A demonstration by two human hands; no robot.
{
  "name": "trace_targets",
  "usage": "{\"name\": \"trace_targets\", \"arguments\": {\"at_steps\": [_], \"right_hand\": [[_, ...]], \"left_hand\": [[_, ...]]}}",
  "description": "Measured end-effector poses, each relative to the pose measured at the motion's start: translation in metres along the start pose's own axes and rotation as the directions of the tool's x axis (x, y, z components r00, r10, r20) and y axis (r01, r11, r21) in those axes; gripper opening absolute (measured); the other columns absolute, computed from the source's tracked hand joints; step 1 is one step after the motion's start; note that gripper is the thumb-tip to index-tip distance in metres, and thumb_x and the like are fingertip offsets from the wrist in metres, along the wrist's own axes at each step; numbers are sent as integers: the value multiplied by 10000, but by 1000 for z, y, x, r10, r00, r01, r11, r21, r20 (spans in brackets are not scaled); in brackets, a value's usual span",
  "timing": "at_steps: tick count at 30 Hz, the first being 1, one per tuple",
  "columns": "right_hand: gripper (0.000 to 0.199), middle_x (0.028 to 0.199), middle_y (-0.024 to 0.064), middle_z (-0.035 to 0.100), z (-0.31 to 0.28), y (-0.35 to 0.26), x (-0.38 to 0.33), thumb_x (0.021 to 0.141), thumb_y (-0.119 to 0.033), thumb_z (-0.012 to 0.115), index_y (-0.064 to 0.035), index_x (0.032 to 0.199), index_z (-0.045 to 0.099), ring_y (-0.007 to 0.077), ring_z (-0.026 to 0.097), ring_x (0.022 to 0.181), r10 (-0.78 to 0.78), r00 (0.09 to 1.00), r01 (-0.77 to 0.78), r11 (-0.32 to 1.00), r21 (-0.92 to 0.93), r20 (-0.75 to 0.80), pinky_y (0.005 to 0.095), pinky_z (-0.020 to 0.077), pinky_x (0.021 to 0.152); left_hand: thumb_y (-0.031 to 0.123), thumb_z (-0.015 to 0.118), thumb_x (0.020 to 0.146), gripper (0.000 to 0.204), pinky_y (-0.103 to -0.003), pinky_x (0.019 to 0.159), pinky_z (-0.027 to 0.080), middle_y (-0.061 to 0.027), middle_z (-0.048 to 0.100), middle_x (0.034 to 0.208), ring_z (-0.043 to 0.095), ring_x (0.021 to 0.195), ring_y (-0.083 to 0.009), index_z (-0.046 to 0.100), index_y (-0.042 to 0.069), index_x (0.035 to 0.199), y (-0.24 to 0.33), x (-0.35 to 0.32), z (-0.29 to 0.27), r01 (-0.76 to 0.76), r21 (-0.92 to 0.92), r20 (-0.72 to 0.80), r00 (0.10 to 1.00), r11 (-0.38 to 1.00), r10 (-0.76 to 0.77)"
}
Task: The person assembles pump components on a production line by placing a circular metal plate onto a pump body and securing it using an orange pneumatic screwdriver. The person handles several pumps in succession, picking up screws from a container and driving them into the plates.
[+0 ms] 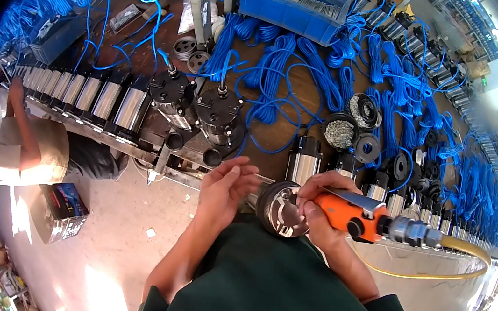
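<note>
My right hand (328, 192) is wrapped round the front of an orange air-powered tool (349, 217), which has a metal lever along its top. The tool's working end is hidden by my fingers and points at a round black housing (283, 209) with a metallic inside, close in front of my body. Just left of that housing is my left hand (228, 188), palm turned inward, fingers loosely bent and apart. Nothing shows in it. A silver metal cylinder with a black top (306, 161) stands right behind the housing, at the bench edge.
A yellow hose (470, 248) runs right from the tool. Two black-topped pumps (218, 109) stand on the bench (285, 84) beside bundled blue cables (272, 75). Behind are a blue bin (289, 17) and a bowl of small metal parts (339, 132). Another person (31, 149) works at left, near a box (63, 211).
</note>
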State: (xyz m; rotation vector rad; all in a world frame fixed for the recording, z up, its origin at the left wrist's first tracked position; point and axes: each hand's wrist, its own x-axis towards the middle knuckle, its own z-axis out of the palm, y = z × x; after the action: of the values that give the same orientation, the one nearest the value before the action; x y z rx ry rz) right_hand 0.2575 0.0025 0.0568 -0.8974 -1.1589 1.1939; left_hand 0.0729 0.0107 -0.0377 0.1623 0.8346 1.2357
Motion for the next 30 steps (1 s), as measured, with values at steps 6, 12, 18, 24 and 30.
{"name": "trace_targets", "arguments": {"at_steps": [6,12,18,24,30], "right_hand": [[340,870,110,536,-8,-20,-1,785,9,565,-49,1098,446,139,512,585,-269,960,280,938,204,-81,308,486,615],[349,873,96,526,-21,-29,-5,794,-75,601,-48,1109,453,139,501,591,-241,950,299,881,366,-197,323,472,628],[342,892,97,507,-33,-26,-7,816,-92,514,-14,1140,437,94,470,541,-271,936,342,854,391,-226,301,460,620],[355,900,109,534,-42,-26,-16,805,-90,575,-26,1129,447,120,494,584,-239,945,316,847,428,-224,309,469,634],[327,867,61,502,-41,-33,-22,843,-120,587,-51,1125,436,86,458,532,-218,947,306,839,451,-236,281,449,599]], "left_hand": [[78,633,920,183,-265,473,498,-145,692,830,661,600,-190,627,-45,1055,-3,-17,16,-24,257,264,963,966,-46],[-82,713,800,146,-272,508,558,-152,695,779,695,654,-199,684,-77,943,-7,-23,44,-117,441,392,917,890,-73],[-87,707,798,142,-276,500,557,-160,692,765,693,644,-208,678,-79,937,-8,-24,55,-137,511,439,890,849,-121],[-85,682,808,127,-267,466,532,-171,687,747,688,625,-219,668,-75,934,-14,-28,55,-102,497,415,900,862,-132],[-55,698,814,139,-229,445,452,-122,672,685,624,543,-138,693,-48,953,-8,-29,47,54,575,420,837,816,-351]]}}
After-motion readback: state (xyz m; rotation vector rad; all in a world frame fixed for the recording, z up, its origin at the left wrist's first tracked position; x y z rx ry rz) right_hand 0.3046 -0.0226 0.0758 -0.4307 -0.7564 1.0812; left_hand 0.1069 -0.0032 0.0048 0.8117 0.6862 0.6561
